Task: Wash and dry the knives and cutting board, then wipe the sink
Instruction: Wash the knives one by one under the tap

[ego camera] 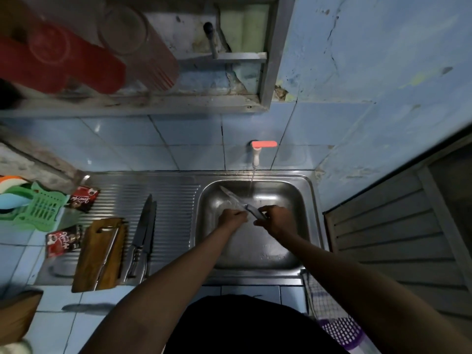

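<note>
Steel sink [304,190], tap [256,154] running. Right hand [277,221] clamped on handle of knife [236,200], blade over basin; left hand [233,217] pinching blade near the heel. Wet, slick, stiff, sharp: grip handle, rub spine-side only. 2 knives [144,233], cutting board [102,254] waiting on drainboard.

Knife [235,200] handle mostly hidden in right hand [277,221]; blade mid-part covered by left hand [231,217]. Red cups [58,60] up top blurred. Sachet [63,240] print too small to read. Purple basket [342,333] cut by bottom edge.
</note>
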